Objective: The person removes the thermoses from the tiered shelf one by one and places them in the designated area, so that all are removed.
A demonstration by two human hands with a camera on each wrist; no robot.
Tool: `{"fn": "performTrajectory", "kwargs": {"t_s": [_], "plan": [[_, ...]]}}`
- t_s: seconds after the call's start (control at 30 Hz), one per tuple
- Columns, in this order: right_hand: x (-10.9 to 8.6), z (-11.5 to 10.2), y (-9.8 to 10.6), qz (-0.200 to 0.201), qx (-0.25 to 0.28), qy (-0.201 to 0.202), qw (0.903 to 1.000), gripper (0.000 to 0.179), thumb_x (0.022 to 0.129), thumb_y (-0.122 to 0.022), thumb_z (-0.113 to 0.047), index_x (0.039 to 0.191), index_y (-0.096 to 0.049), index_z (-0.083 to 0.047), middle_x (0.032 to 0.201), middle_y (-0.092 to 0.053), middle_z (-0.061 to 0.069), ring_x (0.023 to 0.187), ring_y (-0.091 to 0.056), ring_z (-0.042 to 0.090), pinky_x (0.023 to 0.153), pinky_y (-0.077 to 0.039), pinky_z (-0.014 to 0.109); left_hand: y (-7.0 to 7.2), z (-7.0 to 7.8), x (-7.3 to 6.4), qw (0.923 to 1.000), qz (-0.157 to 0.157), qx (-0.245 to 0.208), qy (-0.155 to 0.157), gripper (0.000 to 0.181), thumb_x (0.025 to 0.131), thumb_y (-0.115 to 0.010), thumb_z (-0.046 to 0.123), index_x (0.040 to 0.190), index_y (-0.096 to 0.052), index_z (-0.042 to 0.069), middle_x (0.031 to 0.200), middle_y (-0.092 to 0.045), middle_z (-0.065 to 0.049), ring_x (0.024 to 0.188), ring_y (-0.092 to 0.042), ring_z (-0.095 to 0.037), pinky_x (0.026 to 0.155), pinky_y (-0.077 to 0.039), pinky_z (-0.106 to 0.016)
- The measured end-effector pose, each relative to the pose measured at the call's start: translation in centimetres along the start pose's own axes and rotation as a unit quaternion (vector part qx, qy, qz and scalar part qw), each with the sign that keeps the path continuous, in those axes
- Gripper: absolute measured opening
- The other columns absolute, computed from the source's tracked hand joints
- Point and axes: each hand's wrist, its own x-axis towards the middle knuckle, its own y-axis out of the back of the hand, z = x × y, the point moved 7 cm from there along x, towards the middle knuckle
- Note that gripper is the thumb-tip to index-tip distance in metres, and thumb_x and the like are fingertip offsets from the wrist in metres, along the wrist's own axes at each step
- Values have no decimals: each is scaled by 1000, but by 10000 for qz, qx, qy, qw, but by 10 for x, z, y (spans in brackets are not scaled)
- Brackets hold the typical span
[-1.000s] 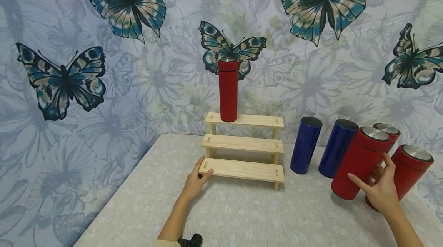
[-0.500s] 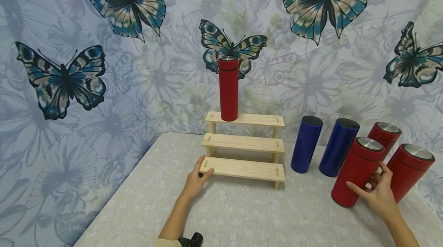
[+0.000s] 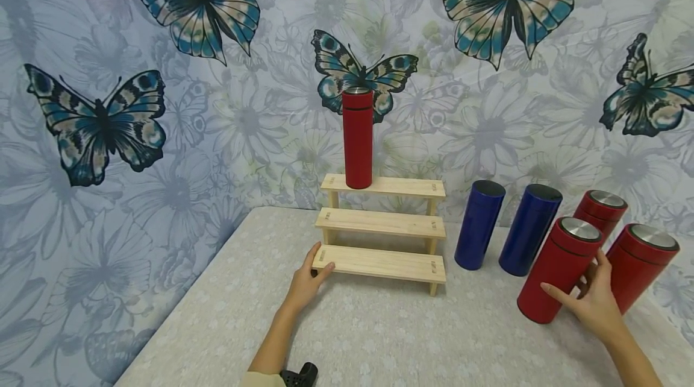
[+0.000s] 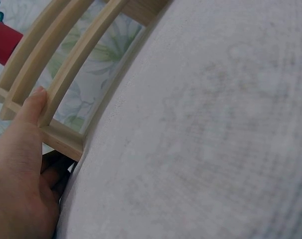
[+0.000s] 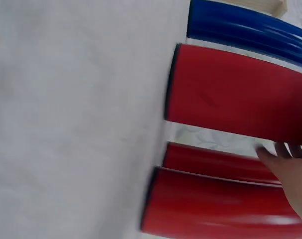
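My left hand grips the left end of the bottom step of a three-tier wooden display stand. In the left wrist view its thumb lies on the step's edge, with other fingers partly hidden behind the side piece. My right hand holds a red thermos bottle with a silver lid, its base at the table surface. Its thumb crosses the bottle's front; the fingers curl round the right side, partly hidden. Another red thermos bottle stands upright on the top step.
Two dark blue cylinders stand left of the held bottle. Two more red thermos bottles stand close to the right hand, one behind and one right. A pale patterned cloth covers the table, and a butterfly-print backdrop rises behind.
My right hand has lowered the red thermos bottle from the air down to the table, then shifted it barely. The left hand stays on the stand.
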Motion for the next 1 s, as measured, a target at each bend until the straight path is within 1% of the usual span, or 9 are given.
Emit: {"fn": "performTrajectory", "kwargs": {"t_s": [0.07, 0.13, 0.2, 0.3, 0.4, 0.47, 0.67, 0.8, 1.0], "plan": [[3, -17, 8, 368, -83, 322, 9988, 107, 74, -73, 2, 146, 2, -21, 138, -26, 9, 120, -32, 2, 96, -24, 9, 0, 0, 0, 10000, 9, 13, -16, 77, 89, -56, 46, 148, -18, 14, 142, -33, -23, 121, -42, -40, 95, -38, -52], [5, -40, 15, 848, -351, 1014, 9906, 97, 77, -74, -20, 146, -8, -13, 145, -18, 15, 131, -19, 13, 105, -13, 18, 0, 1, 0, 10000, 17, 19, -70, 77, 89, -57, 46, 148, -18, 12, 142, -33, -24, 121, -42, -41, 95, -38, -53], [4, -71, 19, 1350, -778, 1795, 9713, 91, 77, -70, -42, 142, -19, -4, 146, -18, 20, 135, -11, 25, 109, -5, 33, 0, 2, 0, 10000, 1, -2, -62, 77, 89, -57, 46, 148, -18, 13, 142, -33, -23, 121, -42, -41, 95, -38, -52], [-2, -118, 11, 1924, -1218, 2922, 9289, 94, 76, -57, -63, 130, -29, 8, 138, -30, 28, 130, -19, 38, 107, -8, 48, -1, 2, 0, 10000, 1, -22, -64, 77, 89, -57, 46, 148, -19, 15, 142, -32, -23, 122, -41, -41, 96, -37, -52], [-8, -145, -7, 2081, -1069, 3440, 9094, 78, 82, -57, -56, 119, -40, 11, 128, -41, 30, 124, -30, 40, 105, -16, 49, -2, 1, 1, 10000, 11, -39, -43, 77, 89, -57, 46, 148, -19, 15, 142, -33, -23, 123, -40, -40, 97, -36, -52], [-6, -147, -23, 1898, -920, 3582, 9095, 73, 83, -58, -53, 116, -46, 12, 124, -46, 28, 121, -35, 39, 106, -19, 47, -2, 1, 2, 10000, 11, -64, -58, 77, 89, -57, 45, 148, -19, 14, 142, -33, -23, 123, -40, -40, 97, -35, -52], [20, -135, -91, 685, -526, 3146, 9453, 70, 85, -59, -49, 127, -46, 5, 129, -46, 19, 123, -37, 31, 106, -23, 33, -3, 1, 2, 9999, -24, -112, -65, 78, 89, -57, 46, 148, -18, 13, 142, -32, -23, 124, -39, -39, 98, -35, -50], [48, -141, -134, 59, -10, 2692, 9631, 66, 83, -70, -30, 135, -40, -2, 132, -43, 16, 122, -35, 31, 101, -28, 46, -3, 0, 2, 9999, -49, -86, -63, 78, 89, -56, 47, 148, -18, 13, 142, -32, -23, 124, -39, -39, 98, -35, -50], [100, -173, -188, -529, 1170, 2200, 9670, 82, 77, -74, -4, 141, -22, -3, 137, -35, 21, 129, -30, 34, 105, -22, 51, -2, -2, 0, 9999, 4, -125, -51, 78, 89, -57, 46, 148, -18, 14, 142, -33, -23, 122, -41, -39, 96, -36, -51]]}}
